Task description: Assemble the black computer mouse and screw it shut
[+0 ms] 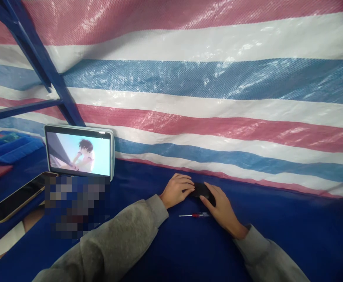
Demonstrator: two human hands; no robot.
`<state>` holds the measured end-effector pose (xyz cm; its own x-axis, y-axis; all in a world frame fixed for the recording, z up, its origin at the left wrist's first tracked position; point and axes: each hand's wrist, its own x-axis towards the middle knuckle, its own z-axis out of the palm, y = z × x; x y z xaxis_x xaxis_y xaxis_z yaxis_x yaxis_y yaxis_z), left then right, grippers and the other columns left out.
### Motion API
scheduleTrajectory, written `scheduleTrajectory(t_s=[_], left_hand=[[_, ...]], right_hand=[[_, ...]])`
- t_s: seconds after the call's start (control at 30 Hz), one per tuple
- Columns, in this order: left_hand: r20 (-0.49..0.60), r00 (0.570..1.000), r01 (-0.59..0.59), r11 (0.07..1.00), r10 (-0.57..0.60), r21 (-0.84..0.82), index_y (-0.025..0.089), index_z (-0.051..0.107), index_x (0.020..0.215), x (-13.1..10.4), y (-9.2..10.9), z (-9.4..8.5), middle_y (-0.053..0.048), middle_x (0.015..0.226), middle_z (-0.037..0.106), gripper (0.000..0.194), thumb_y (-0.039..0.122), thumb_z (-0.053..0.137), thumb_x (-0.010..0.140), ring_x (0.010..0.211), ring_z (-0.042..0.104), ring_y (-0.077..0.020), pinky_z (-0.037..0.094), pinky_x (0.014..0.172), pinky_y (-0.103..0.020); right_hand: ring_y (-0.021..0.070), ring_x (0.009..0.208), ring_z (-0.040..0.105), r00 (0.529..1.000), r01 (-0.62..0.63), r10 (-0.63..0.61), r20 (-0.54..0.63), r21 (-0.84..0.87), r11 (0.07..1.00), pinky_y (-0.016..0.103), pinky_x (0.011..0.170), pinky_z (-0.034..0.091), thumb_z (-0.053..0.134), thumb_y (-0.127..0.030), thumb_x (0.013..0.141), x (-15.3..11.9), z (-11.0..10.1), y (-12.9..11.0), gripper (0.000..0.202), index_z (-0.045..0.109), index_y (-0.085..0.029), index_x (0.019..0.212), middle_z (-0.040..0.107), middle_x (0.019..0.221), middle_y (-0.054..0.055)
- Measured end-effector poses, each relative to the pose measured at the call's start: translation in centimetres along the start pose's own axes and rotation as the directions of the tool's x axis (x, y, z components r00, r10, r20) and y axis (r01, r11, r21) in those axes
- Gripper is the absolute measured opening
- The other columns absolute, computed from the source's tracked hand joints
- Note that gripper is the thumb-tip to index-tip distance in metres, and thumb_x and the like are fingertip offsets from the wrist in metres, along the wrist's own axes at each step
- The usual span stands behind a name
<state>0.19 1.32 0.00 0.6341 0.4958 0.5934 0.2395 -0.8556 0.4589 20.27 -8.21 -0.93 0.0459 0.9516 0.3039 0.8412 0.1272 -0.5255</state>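
Note:
A small dark, rounded object, by its shape a black computer mouse (201,190), lies between my two hands low over the blue surface. My right hand (220,204) wraps its right side, with the thumb on the near edge and the fingers on the far side. At its left end, my left hand (177,190) has its fingers bent together against it; the fingertips are partly hidden. Just in front of the mouse lies a small screwdriver (193,215) with a thin metal shaft pointing left and a red and clear handle, touched by neither hand.
A tablet (79,150) playing a cartoon stands at the left against the striped tarpaulin (206,78). Nearer me are a phone (17,197) and a blurred-out patch. Blue folded trays (13,147) sit at far left, below a blue metal frame (39,58).

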Motion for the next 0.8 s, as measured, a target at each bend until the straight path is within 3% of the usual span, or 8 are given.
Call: scheduleTrajectory(t_s=[0.8], left_hand=[[0.071, 0.997, 0.04, 0.999, -0.039, -0.011, 0.019, 0.069, 0.095, -0.03, -0.24, 0.46, -0.003, 0.101, 0.074, 0.013, 0.025, 0.058, 0.096, 0.109, 0.065, -0.0187, 0.041, 0.099, -0.034]], right_hand=[[0.0284, 0.12, 0.055, 1.0, 0.002, -0.002, -0.003, 0.01, 1.0, 0.047, 0.103, 0.042, 0.05, -0.05, 0.091, -0.05, 0.12, 0.06, 0.053, 0.052, -0.018, 0.133, 0.061, 0.127, 0.014]])
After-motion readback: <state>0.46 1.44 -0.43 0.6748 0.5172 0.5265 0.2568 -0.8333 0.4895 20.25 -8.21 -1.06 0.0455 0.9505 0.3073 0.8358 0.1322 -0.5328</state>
